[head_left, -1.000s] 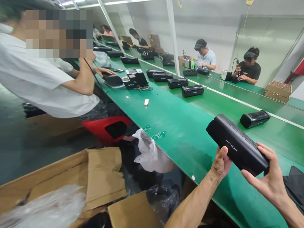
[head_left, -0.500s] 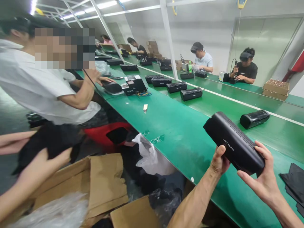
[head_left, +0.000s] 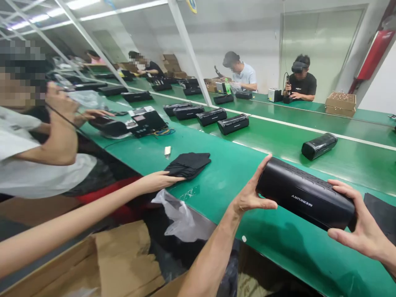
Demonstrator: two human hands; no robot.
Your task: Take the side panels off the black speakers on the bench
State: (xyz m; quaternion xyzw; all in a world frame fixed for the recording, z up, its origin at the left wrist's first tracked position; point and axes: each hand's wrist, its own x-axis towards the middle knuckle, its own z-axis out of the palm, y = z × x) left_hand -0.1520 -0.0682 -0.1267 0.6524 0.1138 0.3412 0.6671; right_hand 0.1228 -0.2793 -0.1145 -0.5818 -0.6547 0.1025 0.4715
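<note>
Black speaker (head_left: 305,194) — underside out of sight; black cloth (head_left: 379,212) — cut off by right edge; pale scrap (head_left: 167,151) — too small to identify.

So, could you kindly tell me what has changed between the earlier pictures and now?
The black MERKURY speaker has turned from diagonal to nearly level, still held in the left hand and right hand. A co-worker's hand has put a black cloth stack on the green bench. The other speakers stayed put.
</note>
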